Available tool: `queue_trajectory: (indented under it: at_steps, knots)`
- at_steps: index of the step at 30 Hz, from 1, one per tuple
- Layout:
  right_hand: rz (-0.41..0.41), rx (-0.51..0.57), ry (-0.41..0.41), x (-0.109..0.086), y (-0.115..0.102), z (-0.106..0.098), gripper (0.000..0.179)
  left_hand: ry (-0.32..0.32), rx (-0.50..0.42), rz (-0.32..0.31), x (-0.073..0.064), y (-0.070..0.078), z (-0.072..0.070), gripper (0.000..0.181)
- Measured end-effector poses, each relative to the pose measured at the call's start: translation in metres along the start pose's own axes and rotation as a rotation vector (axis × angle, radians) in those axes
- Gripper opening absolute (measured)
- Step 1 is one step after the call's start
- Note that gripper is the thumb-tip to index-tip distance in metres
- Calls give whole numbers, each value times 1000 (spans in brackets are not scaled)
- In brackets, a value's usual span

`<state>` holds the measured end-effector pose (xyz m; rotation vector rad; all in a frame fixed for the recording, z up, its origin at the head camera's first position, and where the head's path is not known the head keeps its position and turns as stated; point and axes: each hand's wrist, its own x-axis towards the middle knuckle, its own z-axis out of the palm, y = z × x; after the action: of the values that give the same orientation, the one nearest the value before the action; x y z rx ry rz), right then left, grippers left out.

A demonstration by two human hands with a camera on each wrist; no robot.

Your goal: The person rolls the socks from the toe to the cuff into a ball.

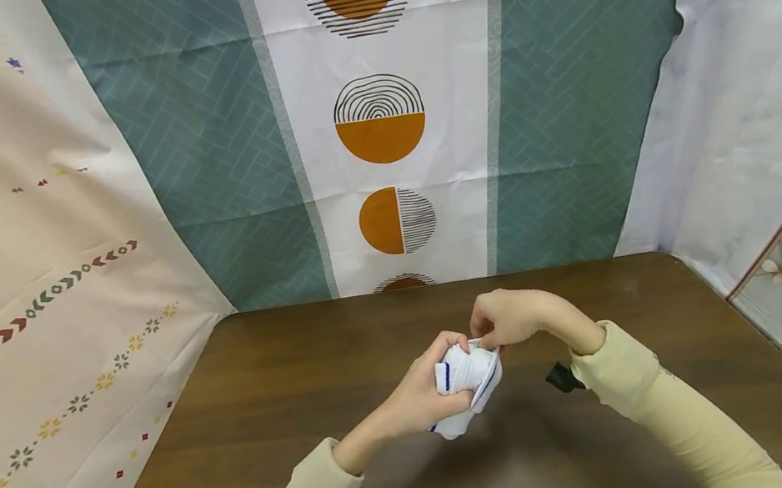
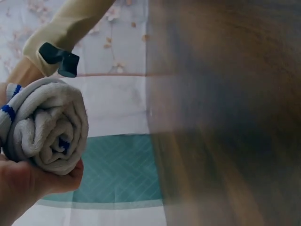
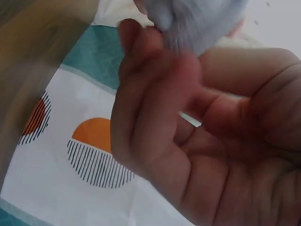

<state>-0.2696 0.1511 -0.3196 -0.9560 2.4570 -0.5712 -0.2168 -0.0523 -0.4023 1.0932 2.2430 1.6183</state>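
A rolled-up pair of white socks (image 1: pixel 472 368) with blue stripes is held up over the brown table, near the middle of the head view. My left hand (image 1: pixel 421 391) grips the roll, thumb on the near side and fingers over the far side. In the left wrist view the end of the sock roll (image 2: pixel 49 125) faces the camera, its layers coiled in a spiral with a bit of blue inside. My right hand (image 1: pixel 516 316) pinches the cuff at the roll's upper right edge. Its curled fingers (image 3: pixel 155 94) meet the ribbed fabric (image 3: pixel 202 23) in the right wrist view.
The wooden table (image 1: pixel 287 361) spreads under both hands. Behind it hangs a green and white curtain (image 1: pixel 370 53) with orange circles. Patterned cloth (image 1: pixel 20 249) covers the left side, and a pale marbled sheet (image 1: pixel 756 97) the right. Black wrist mounts (image 1: pixel 564 377) sit below the sleeves.
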Motion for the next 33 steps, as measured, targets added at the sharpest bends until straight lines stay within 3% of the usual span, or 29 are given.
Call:
queue_trajectory:
  at_steps: [3,8,11,16,18,22,26,29,33]
  knots:
    - [-44,-65,-2,0,3,7,21,27,-55,21,-2,-4,4,46]
    - [-165,184,-53,4,23,18,23,90,-170,58,-1,-8,3,45]
    - [-219,426,-102,8,35,27,24,118,-229,75,0,-8,1,45]
    - [-470,1031,-227,19,52,51,28,189,-367,85,6,-3,-3,43]
    - [-542,1224,-273,24,54,60,30,215,-408,79,9,-2,-5,42]
    - [-496,1421,-254,30,50,70,27,254,-464,15,12,-1,-11,42]
    - [-384,1518,-169,36,41,70,31,308,-514,-87,15,-3,-20,40]
    - [-273,1517,-96,39,35,68,35,321,-554,-146,18,-4,-25,39]
    - [-69,1403,-16,41,30,63,30,308,-569,-187,20,-5,-27,37]
